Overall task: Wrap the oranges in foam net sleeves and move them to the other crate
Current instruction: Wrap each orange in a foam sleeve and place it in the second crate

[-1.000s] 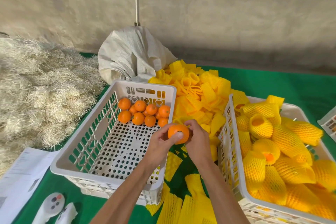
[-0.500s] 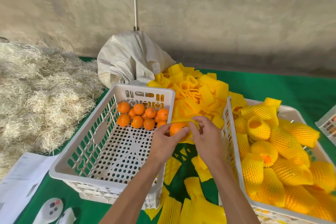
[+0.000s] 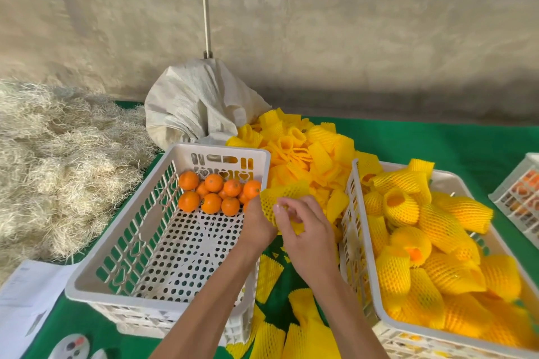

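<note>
Both hands are on the same foam sleeve (image 3: 284, 195) right now, held over the gap between the two crates; a second ago I had a bare orange pinched between them and you could see the whole fruit, and now it's gone from view, so I reckon it's slid inside the net; can't actually see any orange through the mesh from here, so that's a guess. My left hand (image 3: 258, 220) is cupped around the near-left end of the sleeve, fingers closed on it; my right hand (image 3: 303, 227) is pinching the foam with thumb and fingertips, working it along. That means this one is basically at the wrapping stage, not the moving stage yet; the sleeve still needs tugging so it sits snug, then it goes right. Left crate (image 3: 122, 245) has a small cluster of bare oranges (image 3: 215, 192) bunched in its far corner and is otherwise just empty perforated floor; right crate (image 3: 358, 242) is heaped with wrapped ones (image 3: 431, 227), so most of the job looks done. Plenty of spare sleeves (image 3: 309, 148) are piled between the crates at the back, plus a few flat ones on the green cloth (image 3: 437, 140) near my wrists, so no shortage there; only risk I see is the foam snagging or the fruit popping out the open end.
</note>
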`<action>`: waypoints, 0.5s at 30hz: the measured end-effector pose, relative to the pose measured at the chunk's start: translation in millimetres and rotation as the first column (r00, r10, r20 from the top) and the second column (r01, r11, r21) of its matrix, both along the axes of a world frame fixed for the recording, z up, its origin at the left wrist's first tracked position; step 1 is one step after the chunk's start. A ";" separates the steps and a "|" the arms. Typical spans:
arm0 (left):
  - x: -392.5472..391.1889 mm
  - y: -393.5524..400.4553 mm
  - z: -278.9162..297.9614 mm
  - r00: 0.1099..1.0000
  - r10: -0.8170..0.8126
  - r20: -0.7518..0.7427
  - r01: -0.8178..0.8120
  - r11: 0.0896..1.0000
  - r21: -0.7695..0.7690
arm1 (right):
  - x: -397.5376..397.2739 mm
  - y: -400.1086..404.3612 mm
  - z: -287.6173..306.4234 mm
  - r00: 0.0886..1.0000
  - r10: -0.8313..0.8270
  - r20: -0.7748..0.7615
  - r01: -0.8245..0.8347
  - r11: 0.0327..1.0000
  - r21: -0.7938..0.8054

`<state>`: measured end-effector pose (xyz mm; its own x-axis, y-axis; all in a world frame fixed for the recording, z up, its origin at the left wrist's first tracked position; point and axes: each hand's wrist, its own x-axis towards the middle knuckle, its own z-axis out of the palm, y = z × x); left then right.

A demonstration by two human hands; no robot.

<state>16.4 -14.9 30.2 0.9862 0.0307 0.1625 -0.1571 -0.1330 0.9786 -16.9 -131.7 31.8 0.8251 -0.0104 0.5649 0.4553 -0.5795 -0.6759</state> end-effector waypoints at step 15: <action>3.9 2.1 11.2 0.917 -0.321 -0.236 0.204 0.887 -0.414 | 24.2 -8.1 4.2 0.906 0.133 -0.403 0.058 0.902 0.428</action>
